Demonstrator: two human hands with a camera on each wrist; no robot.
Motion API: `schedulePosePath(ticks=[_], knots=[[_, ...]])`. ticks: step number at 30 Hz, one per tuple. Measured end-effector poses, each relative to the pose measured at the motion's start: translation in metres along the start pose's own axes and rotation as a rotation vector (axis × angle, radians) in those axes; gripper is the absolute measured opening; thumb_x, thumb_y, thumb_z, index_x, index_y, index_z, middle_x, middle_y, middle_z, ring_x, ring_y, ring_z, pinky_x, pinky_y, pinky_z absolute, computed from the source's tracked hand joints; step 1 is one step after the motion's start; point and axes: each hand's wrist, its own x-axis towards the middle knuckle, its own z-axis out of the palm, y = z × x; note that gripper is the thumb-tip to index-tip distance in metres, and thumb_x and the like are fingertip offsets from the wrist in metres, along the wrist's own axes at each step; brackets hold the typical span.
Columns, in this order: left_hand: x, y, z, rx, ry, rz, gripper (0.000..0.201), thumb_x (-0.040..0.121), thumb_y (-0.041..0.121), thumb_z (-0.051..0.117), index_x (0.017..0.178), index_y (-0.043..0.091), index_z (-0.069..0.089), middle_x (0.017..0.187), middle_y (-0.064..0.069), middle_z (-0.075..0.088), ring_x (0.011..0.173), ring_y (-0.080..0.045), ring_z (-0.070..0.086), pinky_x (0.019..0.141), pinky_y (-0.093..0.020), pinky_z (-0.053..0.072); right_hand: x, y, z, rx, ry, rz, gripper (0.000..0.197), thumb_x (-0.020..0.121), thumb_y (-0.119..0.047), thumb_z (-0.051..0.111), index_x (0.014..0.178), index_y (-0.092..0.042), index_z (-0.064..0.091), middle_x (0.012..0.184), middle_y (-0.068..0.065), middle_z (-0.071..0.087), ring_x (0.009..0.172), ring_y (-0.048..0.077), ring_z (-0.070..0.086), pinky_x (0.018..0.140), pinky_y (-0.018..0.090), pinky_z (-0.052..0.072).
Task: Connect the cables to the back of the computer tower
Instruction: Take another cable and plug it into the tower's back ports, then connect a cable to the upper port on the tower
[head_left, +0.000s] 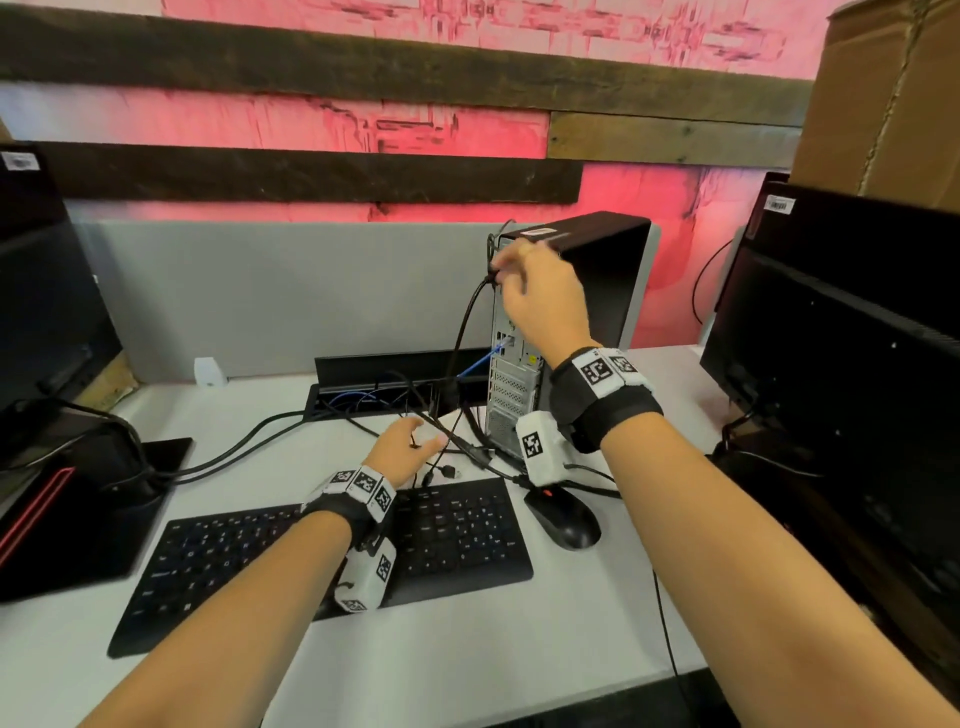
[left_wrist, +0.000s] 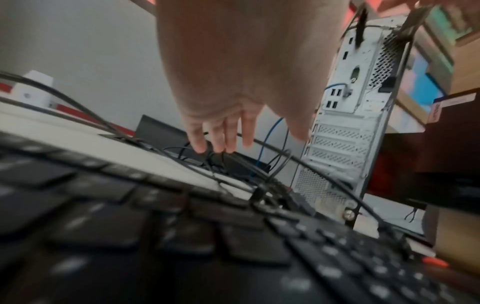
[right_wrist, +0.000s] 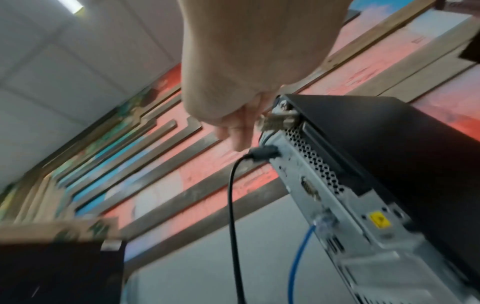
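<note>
The black computer tower (head_left: 587, 291) stands on the white desk, its grey back panel (left_wrist: 348, 123) facing left. A black cable (head_left: 467, 322) rises from the desk, and its plug (right_wrist: 262, 153) sits in a port near the panel's top. My right hand (head_left: 506, 270) is up at that plug with loosely bent fingers (right_wrist: 236, 135) just above it, not wrapped round it. A blue network cable (right_wrist: 298, 257) is plugged in lower down. My left hand (head_left: 415, 441) hovers with straight fingers (left_wrist: 221, 142) over a tangle of loose black cables (head_left: 457, 447) and holds nothing.
A black keyboard (head_left: 457, 525) and a mouse (head_left: 563, 517) lie in front of the tower. Monitors stand at the left (head_left: 47, 291) and right (head_left: 841, 338). A desk cable slot (head_left: 374, 397) lies behind the loose cables, before a grey divider (head_left: 285, 291). A cardboard box (head_left: 883, 98) sits top right.
</note>
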Motion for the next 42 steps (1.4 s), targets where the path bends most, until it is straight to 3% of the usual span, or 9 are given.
schedulePosePath(ticks=[4, 8, 13, 16, 20, 25, 34, 39, 42], knots=[[-0.007, -0.021, 0.007, 0.312, -0.272, -0.074, 0.057, 0.095, 0.039, 0.051, 0.143, 0.012, 0.038, 0.148, -0.010, 0.039, 0.136, -0.024, 0.038, 0.111, -0.031, 0.029, -0.036, -0.019, 0.026, -0.123, -0.312, -0.158, 0.024, 0.086, -0.013, 0.047, 0.095, -0.020, 0.067, 0.093, -0.003, 0.070, 0.082, 0.018, 0.063, 0.075, 0.029, 0.050], [-0.005, -0.025, 0.006, 0.358, -0.260, -0.068, 0.042, 0.093, 0.033, 0.055, 0.129, 0.013, 0.051, 0.133, -0.010, 0.053, 0.122, -0.025, 0.050, 0.099, -0.030, 0.039, -0.067, -0.003, 0.057, -0.120, -0.539, -0.036, 0.026, 0.087, -0.009, 0.044, 0.095, -0.015, 0.069, 0.083, 0.000, 0.067, 0.069, 0.014, 0.052, 0.066, 0.024, 0.041], [0.002, -0.031, 0.007, 0.349, -0.218, -0.039, 0.015, 0.092, 0.028, 0.057, 0.100, 0.016, 0.052, 0.125, -0.008, 0.057, 0.113, -0.023, 0.055, 0.093, -0.029, 0.042, -0.101, 0.048, 0.098, -0.098, -0.803, 0.363, 0.033, 0.087, -0.003, 0.041, 0.105, -0.007, 0.069, 0.113, 0.013, 0.066, 0.105, 0.030, 0.061, 0.093, 0.039, 0.052], [0.003, -0.029, 0.008, 0.366, -0.208, -0.041, 0.021, 0.091, 0.034, 0.056, 0.102, 0.017, 0.050, 0.125, -0.008, 0.057, 0.112, -0.022, 0.056, 0.090, -0.029, 0.043, -0.111, 0.061, 0.114, -0.039, -0.805, 0.450, 0.035, 0.089, -0.006, 0.046, 0.120, -0.008, 0.061, 0.128, 0.011, 0.059, 0.120, 0.028, 0.054, 0.102, 0.034, 0.045], [0.006, -0.026, 0.001, 0.292, -0.263, -0.120, 0.058, 0.085, 0.037, 0.062, 0.136, 0.017, 0.041, 0.130, -0.005, 0.053, 0.118, -0.021, 0.053, 0.097, -0.031, 0.042, -0.106, 0.052, 0.134, 0.006, -0.736, 0.393, 0.038, 0.087, -0.001, 0.045, 0.118, -0.013, 0.063, 0.129, 0.011, 0.058, 0.121, 0.028, 0.055, 0.102, 0.036, 0.046], [0.010, -0.034, -0.009, 0.225, -0.298, -0.174, 0.027, 0.088, 0.029, 0.056, 0.113, 0.020, 0.052, 0.114, -0.002, 0.055, 0.106, -0.017, 0.052, 0.090, -0.025, 0.040, -0.113, 0.052, 0.153, -0.306, -1.031, 0.331, 0.060, 0.090, -0.019, 0.056, 0.146, -0.016, 0.034, 0.141, 0.012, 0.047, 0.127, 0.033, 0.048, 0.104, 0.043, 0.043], [0.009, -0.033, -0.018, 0.043, -0.328, -0.177, 0.035, 0.091, 0.025, 0.052, 0.126, 0.020, 0.055, 0.134, -0.001, 0.053, 0.123, -0.018, 0.049, 0.102, -0.029, 0.037, -0.109, 0.044, 0.137, -0.159, -1.062, 0.364, 0.039, 0.092, -0.012, 0.050, 0.131, -0.011, 0.053, 0.130, 0.012, 0.057, 0.119, 0.030, 0.053, 0.098, 0.033, 0.043], [0.019, -0.036, -0.040, -0.410, -0.041, -0.362, 0.022, 0.094, 0.031, 0.051, 0.113, 0.019, 0.054, 0.122, -0.010, 0.061, 0.108, -0.027, 0.057, 0.092, -0.042, 0.050, -0.097, 0.040, 0.112, 0.051, -1.106, 0.476, 0.042, 0.082, -0.003, 0.061, 0.123, -0.011, 0.059, 0.110, 0.009, 0.059, 0.101, 0.028, 0.055, 0.082, 0.030, 0.047], [0.022, -0.038, -0.035, -0.269, 0.073, -0.435, 0.044, 0.099, 0.037, 0.042, 0.127, 0.003, 0.051, 0.134, -0.013, 0.053, 0.111, -0.022, 0.058, 0.094, -0.026, 0.047, -0.096, 0.038, 0.105, 0.033, -1.152, 0.444, 0.039, 0.082, -0.004, 0.063, 0.121, -0.006, 0.062, 0.110, 0.009, 0.060, 0.105, 0.029, 0.054, 0.091, 0.034, 0.045]])
